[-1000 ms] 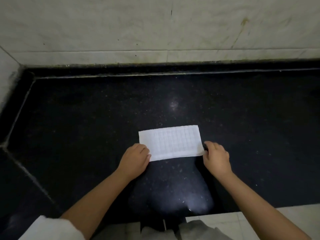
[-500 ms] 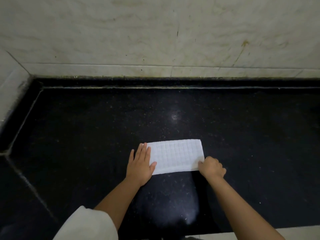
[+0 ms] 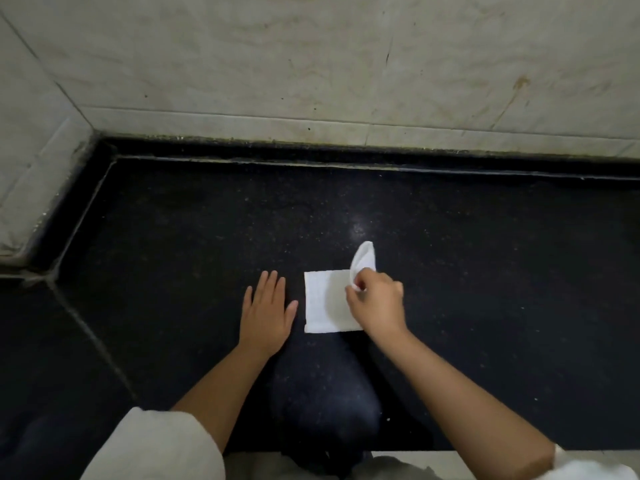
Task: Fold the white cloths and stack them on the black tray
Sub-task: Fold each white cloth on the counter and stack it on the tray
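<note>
A single white cloth (image 3: 323,303) is found lying on the black speckled surface (image 3: 173,237), slightly right of centre and near the front edge. Its left portion lies flat as a rectangle. Its right end is raised off the surface and curved over toward the left, the lifted flap standing above the far right corner.

The right hand (image 3: 377,306) is positioned over the right part of the cloth. The raised end is pinched between thumb and fingertips, the remaining fingers being curled. Part of the cloth's right side is hidden beneath this hand.

The left hand (image 3: 266,306) is laid palm down on the surface just beside the cloth's left edge. Its fingers are straight and slightly spread, and nothing is held. A narrow strip of dark surface is seen between the thumb and the cloth, so no contact is recorded.

A pale sleeve (image 3: 152,445) is noted at the lower left, on the left arm. The surface is bordered at the back and left by a light tiled wall (image 3: 311,64) carrying marks and stains. A bright reflection is noted on the surface beyond the cloth.
</note>
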The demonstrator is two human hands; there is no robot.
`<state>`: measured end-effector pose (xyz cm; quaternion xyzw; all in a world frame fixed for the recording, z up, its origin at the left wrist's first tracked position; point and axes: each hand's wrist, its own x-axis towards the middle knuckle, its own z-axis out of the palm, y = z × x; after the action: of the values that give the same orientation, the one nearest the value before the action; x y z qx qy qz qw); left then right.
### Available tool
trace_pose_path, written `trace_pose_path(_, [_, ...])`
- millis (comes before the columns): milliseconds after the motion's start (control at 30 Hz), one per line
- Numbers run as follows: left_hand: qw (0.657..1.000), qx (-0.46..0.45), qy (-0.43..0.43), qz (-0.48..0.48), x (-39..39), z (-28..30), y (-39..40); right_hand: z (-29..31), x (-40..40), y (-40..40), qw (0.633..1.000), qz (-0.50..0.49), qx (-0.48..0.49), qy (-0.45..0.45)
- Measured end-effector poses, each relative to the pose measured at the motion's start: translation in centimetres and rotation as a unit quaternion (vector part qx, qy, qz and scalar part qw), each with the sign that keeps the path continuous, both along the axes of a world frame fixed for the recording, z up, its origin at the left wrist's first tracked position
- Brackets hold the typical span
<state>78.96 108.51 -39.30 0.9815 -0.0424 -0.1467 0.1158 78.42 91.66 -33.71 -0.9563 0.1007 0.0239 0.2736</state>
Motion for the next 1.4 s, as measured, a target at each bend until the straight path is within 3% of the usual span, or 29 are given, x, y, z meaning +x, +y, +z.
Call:
trace_pose_path(200, [0.999,0.013,-0.022,0.029,-2.3,-0.4,5.2,-4.7,-1.8,4.9,0.975,0.185,-0.034,0.119])
trace_pose_path(333, [0.999,-0.011,-0.039,0.022,-2.9,-0.8,6.0,-4.2,-2.9,2.5,0.984,0.172,-0.041,0.038])
trace_pose_path(433, [0.996,-0.044,-0.064,-0.053,-2.1,-1.0,4.6,-4.5,-3.5,-0.7,0.98,0.162,-0.118,0.0])
trace_pose_path(500, [0.983,-0.072,-0.082,-0.147,-1.1,-0.4,2.8,-4.8,-3.3,-2.3,0.97,0.182,-0.154,0.043])
trace_pose_path(633, [0.96,-0.075,-0.025,-0.268,-1.3,-0.3,-0.9,-4.9,-2.7,-3.3,0.934,0.266,-0.226,0.079])
trace_pose_path(767, [0.963,-0.037,0.036,-0.266,-0.5,-0.4,-2.7,-5.0,-1.6,-3.2,0.932,0.283,-0.207,0.093])
trace_pose_path(867, [0.963,0.019,-0.015,-0.27,-0.3,0.2,-3.8,-3.8,-1.3,-3.6,0.937,0.292,-0.153,0.116])
trace_pose_path(933, [0.951,0.016,-0.043,-0.305,-0.4,-0.2,-4.7,-2.8,-1.3,-4.4,0.962,0.227,-0.092,0.119])
trace_pose_path(1133, [0.871,-0.085,-0.251,-0.413,-0.2,3.5,-11.1,2.3,-4.7,-13.3,0.994,0.077,-0.016,0.074])
trace_pose_path(1300, [0.815,-0.063,-0.242,-0.523,-2.4,8.4,-23.5,5.9,-13.1,-23.8,0.995,-0.033,0.09,0.028])
trace_pose_path(1400, [0.777,-0.068,-0.248,-0.574,-6.2,11.2,-32.9,6.9,-19.4,-30.6,0.991,-0.103,0.074,-0.031])
